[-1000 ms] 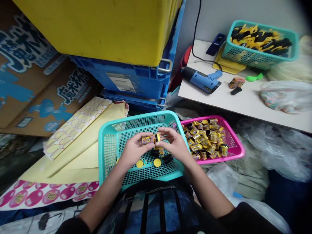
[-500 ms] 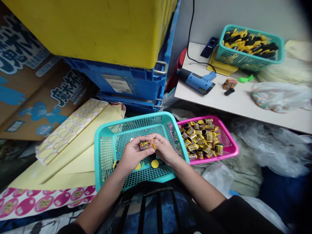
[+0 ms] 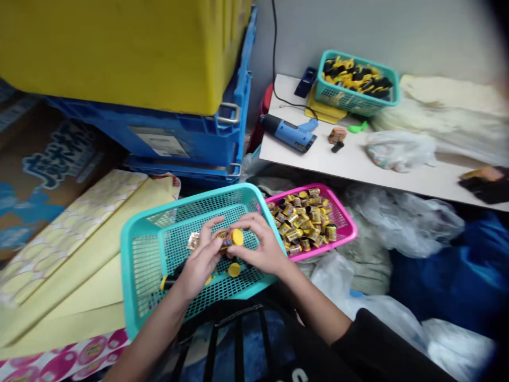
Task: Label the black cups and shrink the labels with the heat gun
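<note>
Over a teal mesh basket (image 3: 137,254) on my lap, both hands meet. My left hand (image 3: 201,260) pinches a small printed cylinder (image 3: 223,237) by its side. My right hand (image 3: 260,245) grips the same cylinder at its yellow-capped end (image 3: 237,236). A loose yellow cap (image 3: 234,269) lies on the basket floor below the hands, and a dark piece with a yellow end (image 3: 169,279) lies near my left wrist. To the right stands a pink basket (image 3: 345,233) heaped with several similar printed cylinders (image 3: 300,217).
Blue crates (image 3: 175,132) under a yellow bin (image 3: 119,48) are stacked ahead left. Yellow sticker sheets (image 3: 75,233) lie left. A white table (image 3: 358,159) holds a blue heat gun (image 3: 288,132), a teal basket of black and yellow parts (image 3: 356,82) and plastic bags.
The view has swung right, so the baskets sit further left in frame. My hands stay together on the cylinder, and its yellow cap now faces the camera.
</note>
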Tool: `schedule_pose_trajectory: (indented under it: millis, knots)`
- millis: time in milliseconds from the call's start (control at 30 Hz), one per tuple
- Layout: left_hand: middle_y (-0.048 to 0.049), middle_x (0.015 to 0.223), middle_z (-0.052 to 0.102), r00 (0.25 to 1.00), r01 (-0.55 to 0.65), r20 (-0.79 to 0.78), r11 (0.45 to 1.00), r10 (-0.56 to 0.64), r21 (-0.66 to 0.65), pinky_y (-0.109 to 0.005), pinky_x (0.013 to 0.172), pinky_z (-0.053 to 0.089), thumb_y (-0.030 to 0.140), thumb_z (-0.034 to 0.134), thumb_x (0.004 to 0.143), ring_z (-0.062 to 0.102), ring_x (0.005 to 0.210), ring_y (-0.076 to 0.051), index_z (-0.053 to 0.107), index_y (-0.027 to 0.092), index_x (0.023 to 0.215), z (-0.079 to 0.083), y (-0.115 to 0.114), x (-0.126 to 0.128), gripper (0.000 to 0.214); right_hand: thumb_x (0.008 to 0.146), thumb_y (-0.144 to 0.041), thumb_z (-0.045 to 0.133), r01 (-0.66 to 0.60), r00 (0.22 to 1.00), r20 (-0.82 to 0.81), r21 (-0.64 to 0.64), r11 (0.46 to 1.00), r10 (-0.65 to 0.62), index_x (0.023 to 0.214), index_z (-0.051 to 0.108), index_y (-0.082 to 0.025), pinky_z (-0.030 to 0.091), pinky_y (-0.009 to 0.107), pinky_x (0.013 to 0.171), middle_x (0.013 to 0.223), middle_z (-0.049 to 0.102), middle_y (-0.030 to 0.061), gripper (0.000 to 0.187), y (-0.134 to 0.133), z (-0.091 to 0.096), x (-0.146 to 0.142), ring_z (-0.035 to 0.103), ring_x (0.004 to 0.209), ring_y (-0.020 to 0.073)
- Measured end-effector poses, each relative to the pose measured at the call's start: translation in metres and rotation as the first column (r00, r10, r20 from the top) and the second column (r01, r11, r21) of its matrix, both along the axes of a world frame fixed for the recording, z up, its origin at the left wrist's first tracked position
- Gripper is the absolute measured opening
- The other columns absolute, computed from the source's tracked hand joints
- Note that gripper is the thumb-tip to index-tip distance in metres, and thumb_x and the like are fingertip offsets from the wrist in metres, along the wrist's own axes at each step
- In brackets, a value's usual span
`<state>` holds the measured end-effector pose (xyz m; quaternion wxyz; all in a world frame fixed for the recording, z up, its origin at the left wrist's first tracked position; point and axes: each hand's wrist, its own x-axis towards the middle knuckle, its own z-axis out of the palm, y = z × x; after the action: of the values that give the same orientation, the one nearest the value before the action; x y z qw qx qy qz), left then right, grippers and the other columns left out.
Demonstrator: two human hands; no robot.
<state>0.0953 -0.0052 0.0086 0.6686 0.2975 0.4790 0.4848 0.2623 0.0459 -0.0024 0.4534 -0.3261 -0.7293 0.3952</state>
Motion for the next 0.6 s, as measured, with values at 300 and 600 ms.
schedule_pose_trajectory:
  millis: [300, 600]
  knots:
    - [-0.012, 0.126, 0.063, 0.759, 0.266, -0.59, 0.958, -0.276, -0.107, -0.044, 0.092, 0.05, 0.052, 0.046, 0.089, 0.063, 0.108, -0.027, 0.051, 0.022, 0.129, 0.004, 0.003, -0.025, 0.05, 0.076, -0.05, 0.063, 0.679, 0.604, 0.681, -0.166, 0.715, -0.415, 0.095, 0.067, -0.014, 0.043, 0.046, 0.097, 0.105, 0.064, 0.0142, 0.041, 0.058, -0.035, 0.189, 0.058, 0.104, 0.0297]
    - [-0.0128, 0.119, 0.067, 0.14, 0.421, -0.977, 0.903, -0.162, -0.089, -0.048, 0.1, 0.043, 0.029, 0.046, 0.091, 0.055, 0.115, -0.032, 0.068, 0.019, 0.112, -0.032, 0.004, -0.058, 0.032, 0.093, -0.033, 0.052, 0.16, 0.787, 0.606, -0.021, 0.987, -0.115, 0.094, 0.066, -0.018, 0.047, 0.034, 0.084, 0.097, 0.066, 0.0089, 0.02, 0.048, -0.013, 0.059, 0.06, 0.091, 0.0213]
